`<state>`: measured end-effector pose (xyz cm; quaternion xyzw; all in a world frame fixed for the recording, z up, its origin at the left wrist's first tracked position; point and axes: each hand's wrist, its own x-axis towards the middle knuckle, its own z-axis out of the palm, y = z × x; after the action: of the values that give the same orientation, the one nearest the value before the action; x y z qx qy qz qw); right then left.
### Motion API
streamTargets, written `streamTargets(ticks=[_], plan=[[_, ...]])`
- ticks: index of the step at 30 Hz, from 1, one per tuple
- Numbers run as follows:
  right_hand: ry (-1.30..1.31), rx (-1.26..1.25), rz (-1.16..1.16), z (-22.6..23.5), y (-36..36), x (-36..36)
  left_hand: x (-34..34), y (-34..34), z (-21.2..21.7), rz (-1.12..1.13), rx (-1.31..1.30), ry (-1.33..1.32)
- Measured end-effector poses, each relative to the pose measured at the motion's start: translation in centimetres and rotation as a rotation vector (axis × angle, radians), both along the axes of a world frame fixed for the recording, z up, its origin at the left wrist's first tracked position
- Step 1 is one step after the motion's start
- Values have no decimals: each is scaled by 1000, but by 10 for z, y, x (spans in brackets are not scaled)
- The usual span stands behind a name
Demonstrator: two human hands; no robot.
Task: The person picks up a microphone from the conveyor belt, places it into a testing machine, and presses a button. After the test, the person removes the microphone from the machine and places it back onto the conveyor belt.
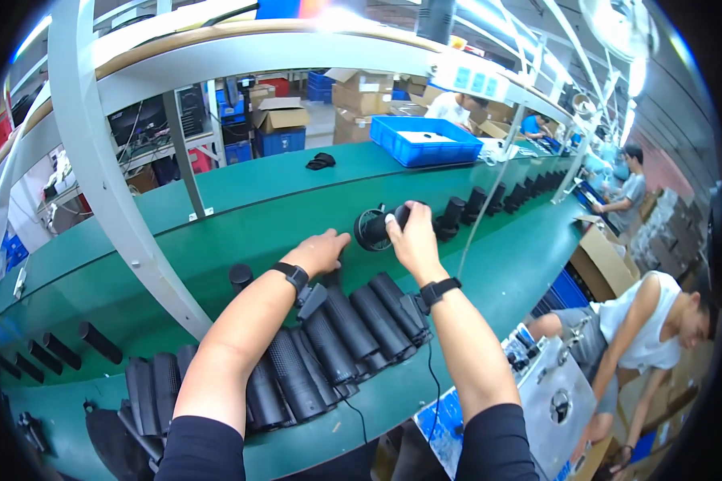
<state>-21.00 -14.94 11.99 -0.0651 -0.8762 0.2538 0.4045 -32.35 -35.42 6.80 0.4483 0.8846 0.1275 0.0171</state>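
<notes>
My right hand [415, 243] is closed around a black cylindrical part [371, 230], tilted so that its wide round end with a spoked opening points left. My left hand [319, 252] is just left of that part, fingers reaching forward and apart from it; nothing shows in its grasp, though its underside is hidden. Below my hands, several black textured cylinders [326, 346] lie side by side along the near edge of the green bench [377, 433]. Another black cylinder [241, 276] stands beside my left forearm.
Black parts [451, 215] stand in a line along the green conveyor [241, 232] to the right; more cylinders [99, 342] lie at left. A white post [120, 184] rises at left. Beyond are a blue tray [425, 144] and black cloth [321, 161]. A co-worker [642, 329] bends at right.
</notes>
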Motion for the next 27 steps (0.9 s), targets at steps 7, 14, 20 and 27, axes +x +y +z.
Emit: streamTargets(ticks=[7,14,20,27], plan=[[-458,73,94,-61,-18,-56,-6,-17,16,30,44,-52],[-117,355,91,-49,25,-33,31,-16,96,-35,256,76],[48,-5,289,79,-51,154,156,-3,191,-396,667,118],[7,-278,-99,14,-72,421,360,21,189,-925,717,-229]])
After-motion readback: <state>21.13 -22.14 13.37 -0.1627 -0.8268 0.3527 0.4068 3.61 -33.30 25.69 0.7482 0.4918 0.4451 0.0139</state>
